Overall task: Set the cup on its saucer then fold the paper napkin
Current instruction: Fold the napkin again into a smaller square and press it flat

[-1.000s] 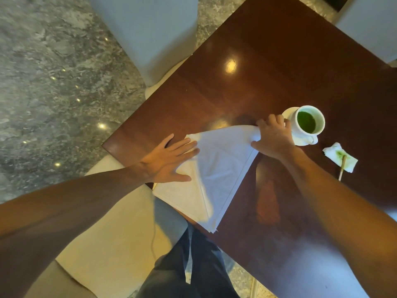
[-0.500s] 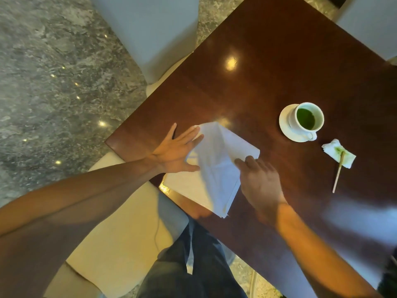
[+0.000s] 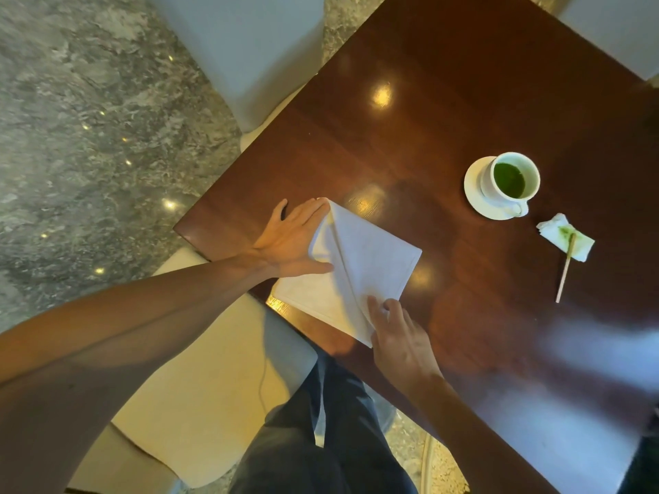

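Note:
A white cup [image 3: 513, 180] of green liquid stands on its white saucer [image 3: 476, 188] at the right of the dark wooden table [image 3: 410, 130]. The white paper napkin [image 3: 371, 258] lies doubled over near the table's front edge. My left hand [image 3: 292, 240] lies flat, fingers spread, on the napkin's left side. Fingertips of my right hand [image 3: 396, 333] press the napkin's near corner at the table edge.
A crumpled, green-stained tissue [image 3: 567, 240] and a thin wooden stick [image 3: 565, 276] lie to the right of the saucer. Pale chairs stand at the far left [image 3: 246, 48], far right [image 3: 620, 26] and under me [image 3: 199, 386]. The floor is grey stone.
My right hand has carried the napkin's far corner from beside the cup back to the near edge, folding the napkin over. My left hand stayed pressing on the left side.

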